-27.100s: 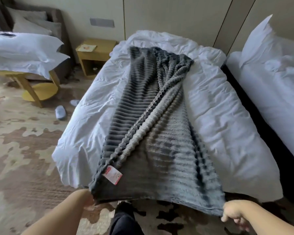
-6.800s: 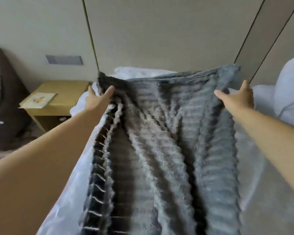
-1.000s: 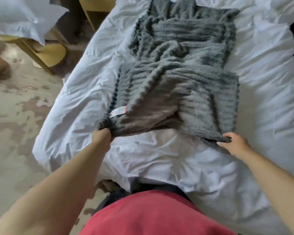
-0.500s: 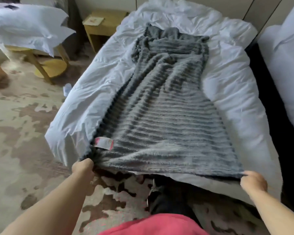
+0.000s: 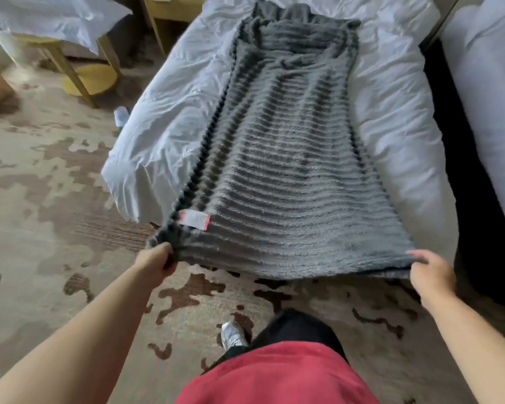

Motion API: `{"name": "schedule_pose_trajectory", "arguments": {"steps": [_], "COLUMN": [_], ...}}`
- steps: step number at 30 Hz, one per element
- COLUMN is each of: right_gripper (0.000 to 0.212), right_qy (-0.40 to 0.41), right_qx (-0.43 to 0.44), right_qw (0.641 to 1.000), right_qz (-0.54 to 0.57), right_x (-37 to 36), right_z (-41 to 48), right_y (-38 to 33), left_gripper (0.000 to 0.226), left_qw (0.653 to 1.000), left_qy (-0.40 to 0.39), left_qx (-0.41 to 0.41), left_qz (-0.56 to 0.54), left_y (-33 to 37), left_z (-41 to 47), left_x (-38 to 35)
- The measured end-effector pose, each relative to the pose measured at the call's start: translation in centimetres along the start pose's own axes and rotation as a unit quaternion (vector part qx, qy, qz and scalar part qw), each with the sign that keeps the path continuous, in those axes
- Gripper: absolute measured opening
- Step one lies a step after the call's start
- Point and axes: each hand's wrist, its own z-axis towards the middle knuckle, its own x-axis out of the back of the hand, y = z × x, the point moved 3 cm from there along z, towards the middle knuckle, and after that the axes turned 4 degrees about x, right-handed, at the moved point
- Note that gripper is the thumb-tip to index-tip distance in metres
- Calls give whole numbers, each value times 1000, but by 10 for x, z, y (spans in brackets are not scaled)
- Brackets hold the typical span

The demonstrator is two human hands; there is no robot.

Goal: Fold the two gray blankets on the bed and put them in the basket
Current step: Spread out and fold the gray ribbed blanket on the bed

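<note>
A gray ribbed blanket [image 5: 286,170] lies stretched lengthwise down the white bed [image 5: 169,118], folded into a long strip, its near end hanging out past the bed's foot. My left hand [image 5: 156,262] grips the near left corner, just below a red-and-white label [image 5: 194,220]. My right hand [image 5: 430,272] grips the near right corner. The far end of the blanket is bunched near the head of the bed. No basket is in view, and I see only this one blanket.
A second white bed [image 5: 493,97] stands to the right across a dark gap. A yellow round table [image 5: 79,71] carrying white pillows stands at the left, a wooden nightstand [image 5: 172,7] behind it. Patterned carpet [image 5: 41,228] covers the floor; my shoe [image 5: 232,335] is below.
Over the last second both hands pulled the blanket's near end back from the middle of the bed to beyond its foot, stretching it flat. I have stepped back from the bed.
</note>
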Motion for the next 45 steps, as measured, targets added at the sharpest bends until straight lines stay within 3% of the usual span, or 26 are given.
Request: {"name": "schedule_pose_trajectory", "arguments": {"steps": [3,6,8,11,14,16,19,24,27,31,34,39,40,42,45], "right_gripper": [49,49,45,43,36,31,38,38,29,33,34,37,36,36,29], "right_qy": [71,101,39,-39,-33,-17,-1,-2,-36,-22,-20,6,16,39,30], "right_qx": [74,93,82,-19,-121,-168,-164,-169,-235,-316,-304,-244,-235,-250,-236], "right_qw": [990,983,995,999,992,985,985,976,934,834,793,822,846,865,862], "right_qz": [93,123,34,-21,18,41,60,137,269,452,528,515,478,433,447], "right_x": [48,75,69,50,47,49,51,39,33,34,35,39,41,40,37], "right_z": [14,16,8,-15,-38,-51,-64,-60,-50,-34,-21,-9,-7,-4,5], "right_y": [-40,-50,-32,27,88,122,144,135,118,91,63,17,12,1,-15], "left_gripper": [9,10,12,12,36,37,13,30,33,32,30,22,20,17,18], "left_qw": [981,975,979,984,980,981,985,980,962,946,937,914,912,915,933], "left_qy": [-31,3,30,63,60,63,59,-34,-71,-94,-108,-135,-134,-121,-116], "left_qx": [-101,-126,-96,-47,-5,19,35,57,76,83,82,92,89,80,61], "left_qz": [-164,-182,-175,-163,-187,-185,-157,-189,-254,-300,-323,-371,-377,-377,-336], "left_y": [50,61,42,-1,-43,-67,-88,-93,-84,-64,-42,2,12,31,56], "left_z": [-25,-45,-48,-50,-46,-47,-57,-75,-78,-76,-71,-57,-51,-38,-21], "left_x": [1,14,22,37,61,79,88,61,48,28,10,-17,-20,-21,-27]}}
